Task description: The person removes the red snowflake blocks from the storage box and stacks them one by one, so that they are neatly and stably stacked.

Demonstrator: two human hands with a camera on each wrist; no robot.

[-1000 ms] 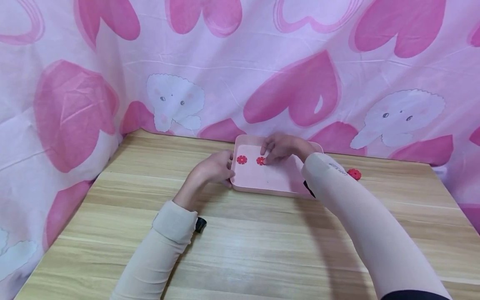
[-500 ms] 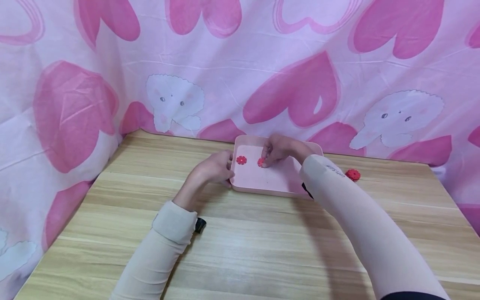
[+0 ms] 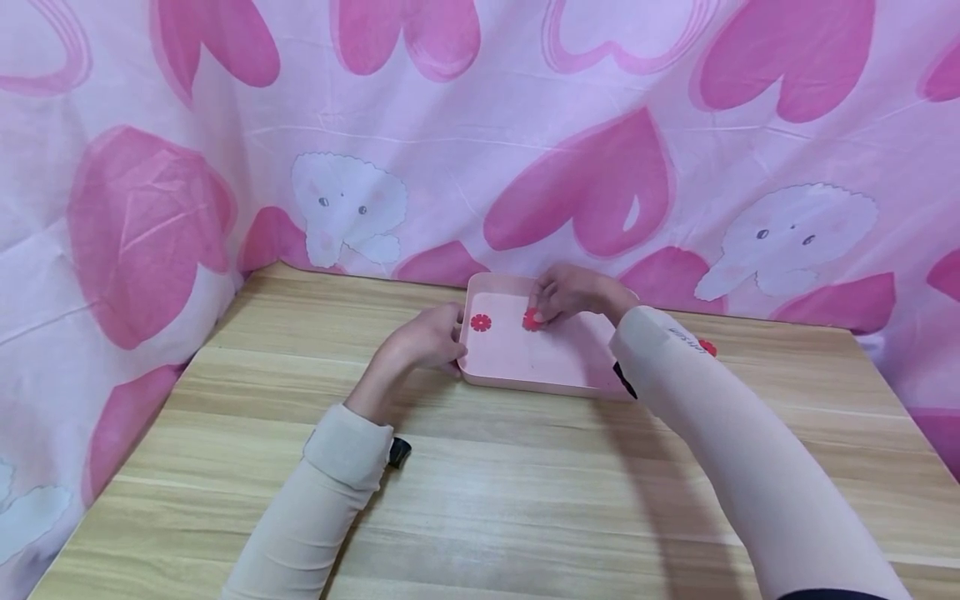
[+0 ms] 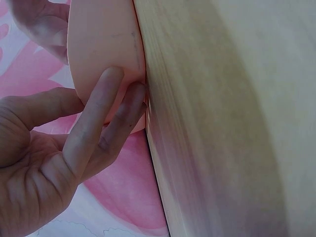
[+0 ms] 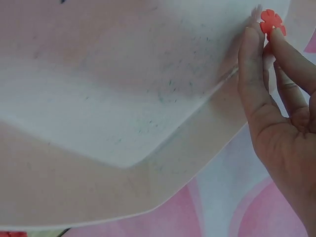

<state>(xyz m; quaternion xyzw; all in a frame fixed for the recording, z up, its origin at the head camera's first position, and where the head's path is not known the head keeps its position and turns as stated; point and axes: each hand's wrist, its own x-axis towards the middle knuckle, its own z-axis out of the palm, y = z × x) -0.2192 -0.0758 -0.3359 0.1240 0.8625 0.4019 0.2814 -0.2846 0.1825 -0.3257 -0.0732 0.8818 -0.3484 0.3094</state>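
Note:
A shallow pink tray (image 3: pixel 517 367) stands toward the back of the table. One red snowflake-shaped plastic disc (image 3: pixel 481 322) lies inside by its left wall. My right hand (image 3: pixel 573 290) reaches over the back of the tray and pinches another red notched disc (image 5: pixel 272 22) between thumb and fingertips. The left hand (image 3: pixel 427 340) stays at the tray's left end. In the left wrist view, its nearly straight fingers (image 4: pixel 94 108) rest against the outer wall, and one finger meets the rim.
More red discs (image 3: pixel 707 347) sit on the table right of the tray, partly hidden behind the right sleeve (image 3: pixel 720 425). A pink heart-patterned cloth (image 3: pixel 420 150) hangs right behind the table's back edge. Wood-grain tabletop (image 3: pixel 487 500) lies in front of the tray.
The right fingers went from touching the second disc to pinching it, and have shifted it slightly right. My left hand keeps its place at the tray's end.

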